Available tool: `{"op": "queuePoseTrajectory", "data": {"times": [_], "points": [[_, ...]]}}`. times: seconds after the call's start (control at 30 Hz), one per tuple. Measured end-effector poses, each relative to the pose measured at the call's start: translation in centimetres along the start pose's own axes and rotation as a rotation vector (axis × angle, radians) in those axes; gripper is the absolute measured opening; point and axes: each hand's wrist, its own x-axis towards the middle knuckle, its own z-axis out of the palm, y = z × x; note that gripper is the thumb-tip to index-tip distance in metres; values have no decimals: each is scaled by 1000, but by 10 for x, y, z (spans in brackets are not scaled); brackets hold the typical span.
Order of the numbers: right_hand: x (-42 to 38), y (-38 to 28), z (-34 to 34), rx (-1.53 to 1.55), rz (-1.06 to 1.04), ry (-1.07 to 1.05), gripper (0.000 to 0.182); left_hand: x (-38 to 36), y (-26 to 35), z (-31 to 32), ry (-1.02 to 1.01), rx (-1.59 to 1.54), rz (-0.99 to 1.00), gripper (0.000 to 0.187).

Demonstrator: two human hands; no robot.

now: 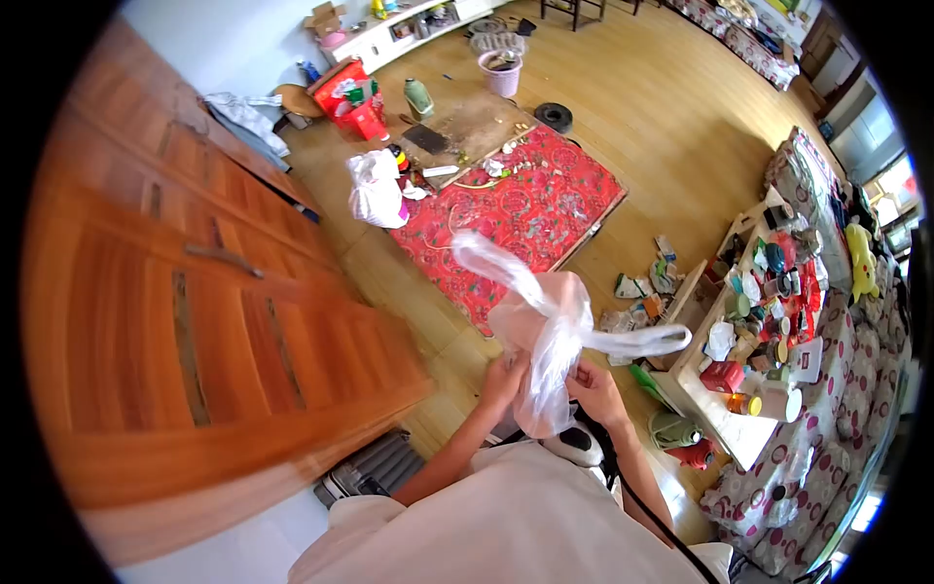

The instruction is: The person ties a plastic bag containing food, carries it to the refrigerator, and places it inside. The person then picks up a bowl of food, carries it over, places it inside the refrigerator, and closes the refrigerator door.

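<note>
A thin, see-through plastic bag (555, 336) hangs in front of my body, with its two loop handles sticking out to the upper left and to the right. My left hand (506, 378) is closed on the bag's left side. On the other side, my right hand (595, 391) pinches the plastic near the base of the right handle. The bag looks slack and pale, and what it may contain cannot be made out. Some fingertips are hidden behind the crumpled plastic.
A red patterned mat (525, 204) with scattered bits lies ahead, beside a white bag (377, 190). Left stands a wooden cabinet (233, 321). At right, a cluttered table (715, 409) stands by a patterned sofa (846, 389). A pink bucket (500, 76) is farther off.
</note>
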Motion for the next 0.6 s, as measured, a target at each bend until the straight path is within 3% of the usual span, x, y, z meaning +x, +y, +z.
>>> {"op": "queuePoseTrajectory", "data": {"times": [0.03,0.1,0.13,0.3,0.37,0.6], "points": [[3,-5,-5,-102,-17,-26,13,13,8,-1,-91,-240,-8,37],[13,-4,-6,47,14,-6,15,35,20,-2,-264,-716,-49,42],[18,-8,-8,80,34,-14,15,60,5,-9,-353,-763,-122,40],[40,-9,-33,247,56,-46,17,96,64,19,-356,-501,-104,37],[42,-22,-48,203,95,3,21,107,79,42,-259,-406,21,35],[87,-57,-128,449,-61,126,38,160,160,130,-389,-121,-74,34]]}}
